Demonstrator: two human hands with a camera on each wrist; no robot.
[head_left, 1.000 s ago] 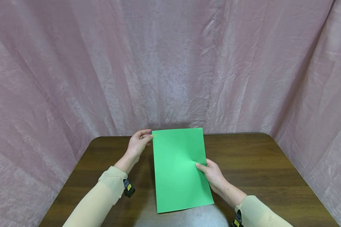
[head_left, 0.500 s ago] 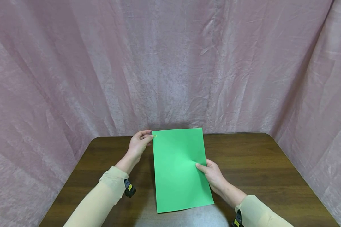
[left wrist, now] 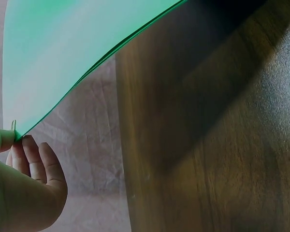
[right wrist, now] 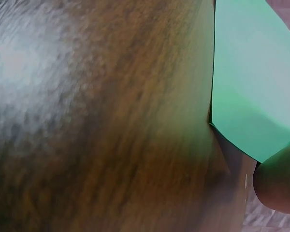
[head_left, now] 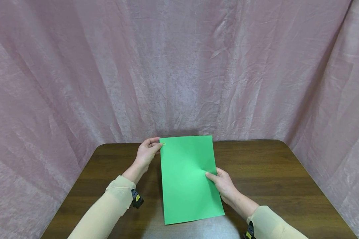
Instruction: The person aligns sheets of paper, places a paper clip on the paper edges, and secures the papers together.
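A green sheet of paper is held up over the table between both hands, its face tilted toward me. Along its edge in the left wrist view, more than one layer of green paper shows. At the upper left corner a small yellowish paper clip sits on the paper. My left hand pinches the clip and corner between thumb and fingers, the other fingers behind. My right hand grips the right edge, thumb on the front, fingers hidden behind. In the right wrist view only part of that hand shows.
The brown wooden table lies beneath the paper, with a glare patch near the front. Pink curtains hang behind it and at both sides. A small dark camera is strapped to the left wrist.
My left hand has shifted very slightly right and down, and the clip with it. The paper's top edge sits a touch lower. My right hand keeps its grip.
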